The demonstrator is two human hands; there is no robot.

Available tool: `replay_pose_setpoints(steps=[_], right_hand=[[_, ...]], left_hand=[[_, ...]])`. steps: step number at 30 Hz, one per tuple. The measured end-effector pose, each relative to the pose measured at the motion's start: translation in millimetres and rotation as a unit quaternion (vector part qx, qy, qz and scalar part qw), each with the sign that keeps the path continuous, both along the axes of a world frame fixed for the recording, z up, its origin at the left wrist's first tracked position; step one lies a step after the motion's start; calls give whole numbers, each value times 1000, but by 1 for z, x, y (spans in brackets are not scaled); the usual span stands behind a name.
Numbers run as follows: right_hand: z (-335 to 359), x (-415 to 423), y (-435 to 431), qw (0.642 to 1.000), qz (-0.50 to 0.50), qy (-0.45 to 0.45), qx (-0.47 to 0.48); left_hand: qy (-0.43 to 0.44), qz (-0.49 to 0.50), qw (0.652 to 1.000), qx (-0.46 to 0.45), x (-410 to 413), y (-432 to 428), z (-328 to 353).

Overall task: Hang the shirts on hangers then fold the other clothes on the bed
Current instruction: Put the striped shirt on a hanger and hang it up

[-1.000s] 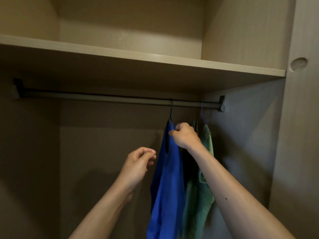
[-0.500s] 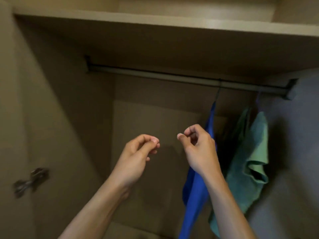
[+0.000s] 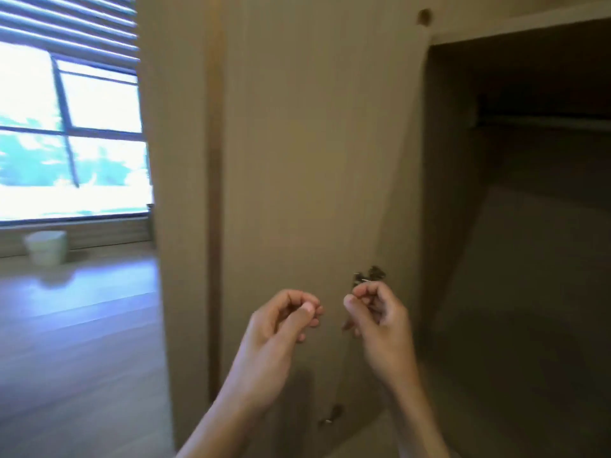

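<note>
Left hand (image 3: 281,328) and right hand (image 3: 380,322) are hovering apart before the open wardrobe door (image 3: 314,143), fingers curling inward, gripping nothing. The door hinge (image 3: 372,276) is showing just above the right hand. The shirts are lying out of view.

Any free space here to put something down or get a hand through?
Free: the wood floor between the white bin and the open wardrobe door. The dark wardrobe interior right of that door shows nothing in this part, though it is dim. Tight: by the hinge, where the right hand and left hand sit close together.
</note>
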State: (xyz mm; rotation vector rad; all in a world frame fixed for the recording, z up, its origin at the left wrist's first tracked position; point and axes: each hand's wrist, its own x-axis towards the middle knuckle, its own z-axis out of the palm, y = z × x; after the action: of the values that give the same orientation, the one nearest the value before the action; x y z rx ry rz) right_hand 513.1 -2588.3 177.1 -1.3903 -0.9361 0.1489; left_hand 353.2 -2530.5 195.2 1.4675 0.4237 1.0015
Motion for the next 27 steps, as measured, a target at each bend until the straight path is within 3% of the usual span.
replay_pose_setpoints(steps=[6,14,20,27], right_hand=[[-27,-164,114,988,142,53,10],[-55,-347,237,963,248,68,-75],[-81,-424,319,949,275,87,-123],[-114,-456,454,939,298,100,-141]], left_hand=[[-15,153,987,-49,-155,76,-38],[21,281,955,-88,-331,166,-78],[37,326,938,-109,-402,229,-99],[46,367,919,-136,-437,341,-126]])
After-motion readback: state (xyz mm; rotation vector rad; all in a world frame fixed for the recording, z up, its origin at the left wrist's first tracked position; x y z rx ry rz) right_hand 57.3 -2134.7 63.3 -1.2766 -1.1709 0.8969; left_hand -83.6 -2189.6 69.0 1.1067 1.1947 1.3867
